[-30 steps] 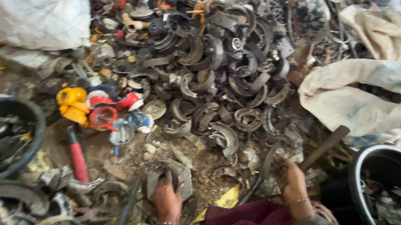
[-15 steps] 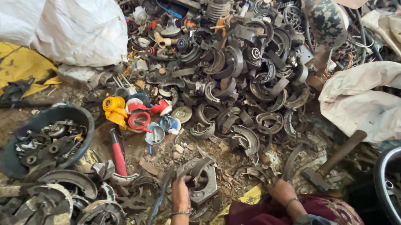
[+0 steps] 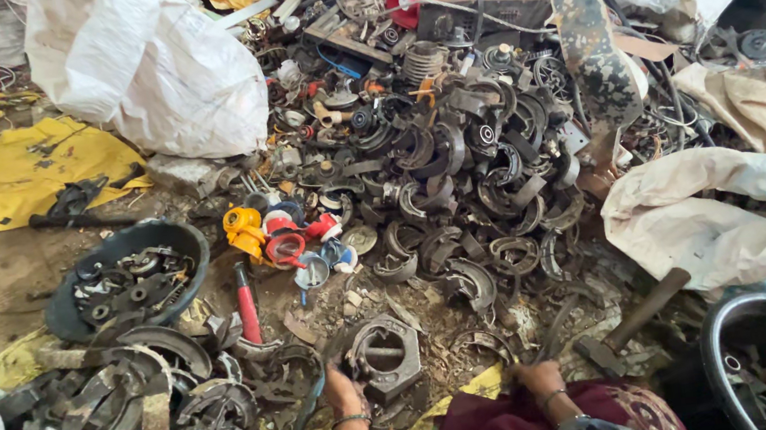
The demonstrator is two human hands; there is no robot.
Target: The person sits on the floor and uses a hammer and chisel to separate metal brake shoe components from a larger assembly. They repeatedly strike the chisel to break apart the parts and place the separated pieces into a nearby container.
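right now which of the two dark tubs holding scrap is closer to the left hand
The round dark tub at the left, beside the red-handled tool; the other tub sits far right.

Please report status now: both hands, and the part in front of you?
Left hand on hexagonal metal part. Right hand on the ground beside hammer. Scrap pile all around.

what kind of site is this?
Most likely a scrap-metal sorting yard, worked at ground level. A big heap of curved dark metal parts covers the dirt floor, a black tub holds sorted pieces, and white sacks stand behind. The left hand rests by a hexagonal metal housing.
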